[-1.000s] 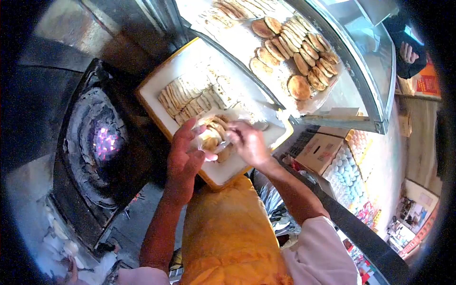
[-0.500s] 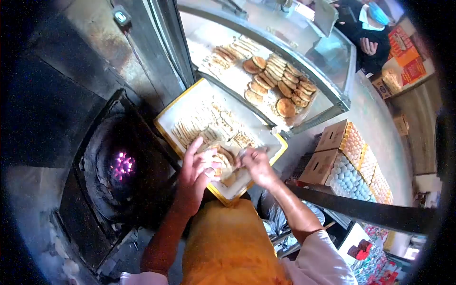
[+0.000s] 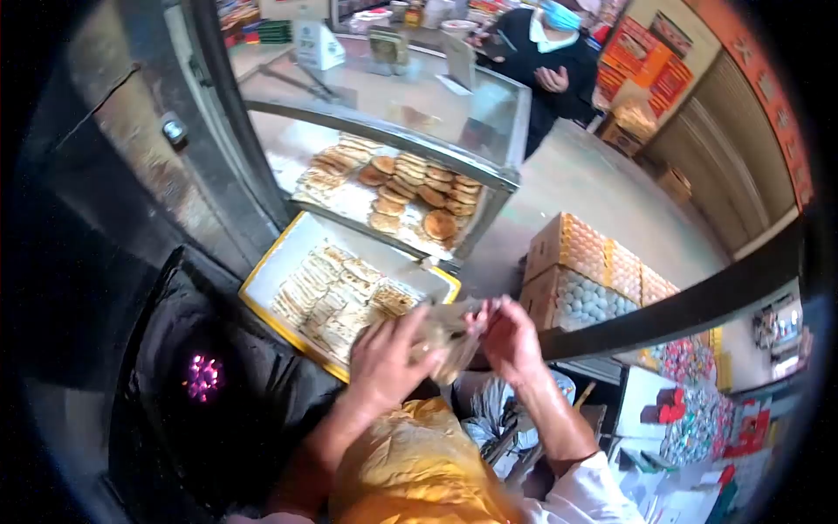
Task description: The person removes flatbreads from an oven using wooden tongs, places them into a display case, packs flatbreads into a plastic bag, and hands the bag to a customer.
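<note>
Glass case [image 3: 388, 138] ahead — left hand [image 3: 387, 360], right hand [image 3: 513, 342] gripping bag [image 3: 459, 327]

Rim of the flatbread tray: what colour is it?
The tray rim is yellow, clearest along its near left side in the head view.

plastic bag [image 3: 456, 330] blurred; cannot tell what lies inside.

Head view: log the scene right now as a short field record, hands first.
Left hand: holding a plastic bag
Right hand: pinching the same bag
Bag contents: too blurred to tell
Tray: white, yellow-rimmed, holding flatbreads
Glass case: beyond the tray, browned breads inside
Left of view: glowing embers
Right of view: eggs
Background: person in dark clothing
</note>
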Demonstrator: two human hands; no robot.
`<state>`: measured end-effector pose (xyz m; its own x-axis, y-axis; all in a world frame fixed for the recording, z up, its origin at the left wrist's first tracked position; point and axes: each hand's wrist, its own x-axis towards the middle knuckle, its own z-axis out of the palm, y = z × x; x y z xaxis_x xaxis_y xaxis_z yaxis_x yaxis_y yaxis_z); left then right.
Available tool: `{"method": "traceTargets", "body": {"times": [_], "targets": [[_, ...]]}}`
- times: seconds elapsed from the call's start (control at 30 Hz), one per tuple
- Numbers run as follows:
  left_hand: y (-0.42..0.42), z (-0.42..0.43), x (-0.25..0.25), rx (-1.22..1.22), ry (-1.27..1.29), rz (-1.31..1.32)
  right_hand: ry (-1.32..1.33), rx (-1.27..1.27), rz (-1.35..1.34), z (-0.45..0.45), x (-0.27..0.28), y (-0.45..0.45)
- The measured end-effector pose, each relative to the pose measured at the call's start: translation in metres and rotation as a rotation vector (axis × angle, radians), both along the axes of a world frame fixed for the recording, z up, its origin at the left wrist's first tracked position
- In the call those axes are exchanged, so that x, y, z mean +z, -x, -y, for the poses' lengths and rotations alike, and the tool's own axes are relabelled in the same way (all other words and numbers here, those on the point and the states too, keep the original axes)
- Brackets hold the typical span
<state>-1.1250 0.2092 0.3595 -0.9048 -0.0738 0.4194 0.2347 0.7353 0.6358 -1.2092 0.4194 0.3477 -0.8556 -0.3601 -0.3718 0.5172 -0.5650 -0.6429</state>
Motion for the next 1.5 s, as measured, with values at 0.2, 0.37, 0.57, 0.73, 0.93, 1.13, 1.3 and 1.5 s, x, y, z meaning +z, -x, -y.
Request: {"method": "traceTargets", "body": {"times": [0.2,0.37,0.57,0.73,0.93,1.13,1.3,1.5], "targets": [[-0.017,0.022,-0.094,-0.212,-0.651,0.545,-0.144,-0.218,0.049,-0.071,-0.003,0.129],[-0.034,0.022,-0.203,-0.110,-0.678,0.625,-0.275,-0.397,0.041,-0.156,-0.083,0.260],[-0.020,-0.012,-0.220,0.044,-1.342,0.762,-0.722,-0.496,0.138,-0.193,-0.111,0.357],[0.017,-0.027,-0.163,0.183,-1.083,0.958,-0.756,-0.431,0.061,-0.197,-0.095,0.416],[0.032,-0.032,-0.135,0.200,-0.916,0.977,-1.044,-0.601,-0.323,-0.182,-0.037,0.458],[0.035,-0.033,-0.127,0.262,-0.674,1.058,-0.849,-0.519,-0.566,-0.123,0.148,0.440],[0.033,-0.028,-0.124,0.344,-0.724,0.976,-0.784,-0.084,-0.347,-0.144,0.164,0.488],[0.013,-0.027,-0.165,0.323,-0.751,0.919,-0.752,0.030,-0.328,-0.121,0.115,0.492]]}}
